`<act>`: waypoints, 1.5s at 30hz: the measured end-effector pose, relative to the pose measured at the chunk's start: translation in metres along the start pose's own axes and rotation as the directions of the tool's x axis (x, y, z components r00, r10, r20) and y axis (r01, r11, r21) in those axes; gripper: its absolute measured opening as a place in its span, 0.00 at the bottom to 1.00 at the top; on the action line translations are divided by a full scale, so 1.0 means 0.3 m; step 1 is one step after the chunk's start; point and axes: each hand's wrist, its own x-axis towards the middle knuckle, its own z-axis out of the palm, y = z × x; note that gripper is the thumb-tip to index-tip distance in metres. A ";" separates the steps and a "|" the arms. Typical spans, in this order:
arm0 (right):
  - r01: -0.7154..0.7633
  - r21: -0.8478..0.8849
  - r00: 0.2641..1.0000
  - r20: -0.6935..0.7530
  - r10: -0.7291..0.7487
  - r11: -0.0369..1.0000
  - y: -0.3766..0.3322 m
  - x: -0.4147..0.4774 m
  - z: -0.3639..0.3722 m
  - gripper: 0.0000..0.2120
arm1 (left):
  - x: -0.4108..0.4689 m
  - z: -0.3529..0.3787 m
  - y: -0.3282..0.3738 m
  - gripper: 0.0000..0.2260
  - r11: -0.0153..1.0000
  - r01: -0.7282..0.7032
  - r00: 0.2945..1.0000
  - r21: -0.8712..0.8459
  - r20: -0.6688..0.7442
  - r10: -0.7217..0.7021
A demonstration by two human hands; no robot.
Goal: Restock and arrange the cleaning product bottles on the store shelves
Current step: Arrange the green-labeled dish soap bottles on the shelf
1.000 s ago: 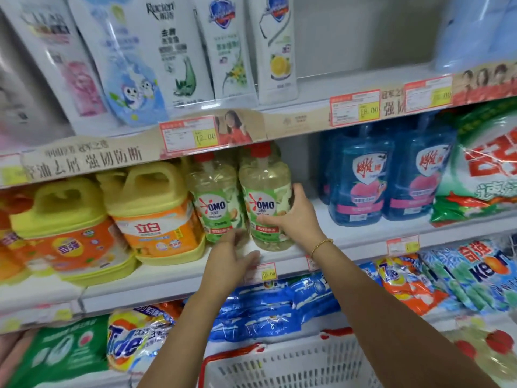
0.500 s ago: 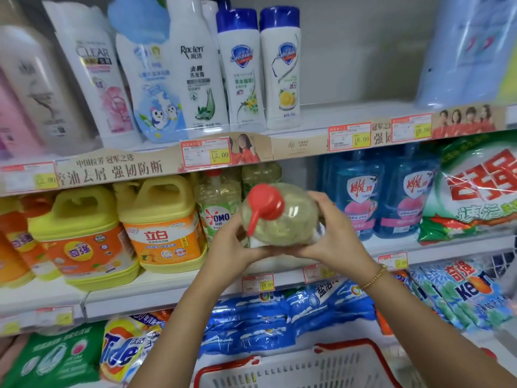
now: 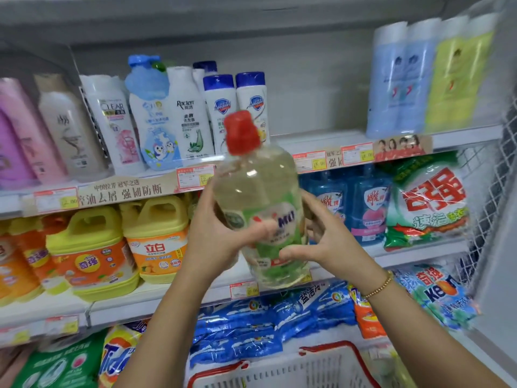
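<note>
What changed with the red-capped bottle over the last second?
The red-capped bottle came off the middle shelf. The right hand gripped it there, the left hand joined, they tipped it cap-forward, and both now hold it raised, slightly tilted. The yellow jugs and blue bottles stayed put.

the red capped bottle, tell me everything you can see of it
A clear plastic bottle of pale yellowish liquid, red cap, blurred green label. It is held in front of the shelves, nearly upright, cap tipped slightly left. The left hand grips its left side, thumb across the label; the right hand grips its lower right.
</note>
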 end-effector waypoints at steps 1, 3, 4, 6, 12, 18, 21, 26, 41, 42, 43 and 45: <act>0.000 0.007 1.000 0.011 0.000 1.000 0.001 -0.008 0.001 0.43 | 0.004 -0.008 -0.001 0.36 0.998 0.022 0.999 -0.066 -0.042 -0.025; -0.003 0.004 1.000 0.016 0.003 1.000 0.016 -0.036 0.007 0.42 | 0.010 -0.032 0.003 0.31 0.988 0.051 0.990 -0.147 -0.120 -0.068; -0.006 0.015 1.000 0.000 0.006 1.000 0.026 -0.054 0.015 0.42 | 0.013 -0.041 0.006 0.29 0.982 0.059 0.985 -0.182 -0.150 -0.087; -0.001 0.031 0.997 -0.072 0.003 1.000 0.045 -0.086 0.044 0.45 | 0.017 -0.049 0.021 0.28 0.955 0.076 0.973 -0.286 -0.189 -0.134; 0.118 -0.155 0.928 -0.333 -0.164 0.981 0.064 -0.094 0.150 0.55 | 0.043 -0.028 0.026 0.24 0.802 0.133 0.930 -0.582 -0.207 -0.305; 0.205 -0.326 0.867 -0.377 -0.326 0.923 0.073 -0.039 0.138 0.49 | 0.068 -0.046 -0.003 0.39 0.736 0.193 0.925 -0.649 -0.129 -0.356; 0.176 0.030 0.932 -0.327 -0.157 0.984 0.069 -0.008 0.106 0.48 | 0.080 -0.064 -0.033 0.45 0.739 0.166 0.967 -0.653 -0.040 -0.253; -0.064 0.749 0.997 0.018 0.076 0.660 0.110 0.010 0.093 0.50 | 0.082 -0.062 -0.084 0.43 0.768 0.197 0.980 -0.610 0.144 -0.137; -0.024 0.870 0.983 -0.070 0.172 0.492 0.227 0.020 0.138 0.46 | 0.051 0.071 -0.054 0.36 0.978 0.162 0.975 -0.132 -0.131 -0.179; -0.022 0.877 0.980 -0.075 0.183 0.480 0.234 0.015 0.136 0.46 | 0.053 0.063 -0.049 0.34 0.974 0.174 0.979 -0.147 -0.085 -0.187; -0.032 0.890 0.979 -0.064 0.193 0.456 0.234 0.010 0.134 0.45 | 0.058 0.047 -0.045 0.31 0.971 0.178 0.983 -0.163 -0.022 -0.184; -0.069 0.933 0.979 -0.004 0.202 0.353 0.240 -0.002 0.127 0.38 | 0.068 0.010 -0.040 0.28 0.964 0.176 0.981 -0.198 0.122 -0.154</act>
